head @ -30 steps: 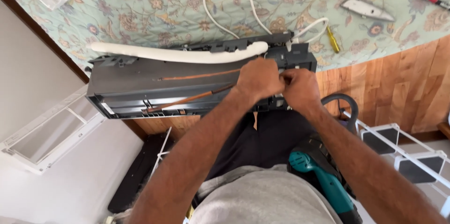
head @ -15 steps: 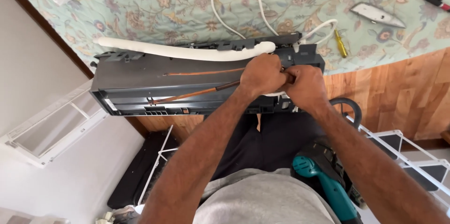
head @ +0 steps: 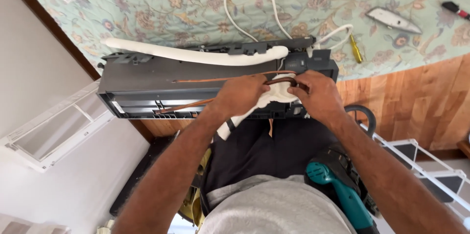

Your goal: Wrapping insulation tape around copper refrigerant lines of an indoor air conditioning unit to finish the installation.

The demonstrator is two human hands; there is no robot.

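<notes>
Both hands grip a thin curved copper pipe [head: 281, 81] with white foam wrap at the right end of a long dark grey plastic unit [head: 147, 84]: the left hand [head: 242, 94] is closed around it, the right hand [head: 316, 94] pinches it. The unit lies on the tabletop's floral cloth [head: 161, 9], under a long white foam tube [head: 196, 55], with a yellow-handled screwdriver [head: 356, 49] nearby.

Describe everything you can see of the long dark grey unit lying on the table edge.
The dark grey unit is a long, box-like casing, plastic by the look, lying lengthwise across the table's near edge on the floral cloth. Slotted vents line its lower front. Thin copper pipes run along its face. A white foam-wrapped tube lies on its top. Left hand and right hand meet at its right end, gripping the pipes and white foam.
</notes>
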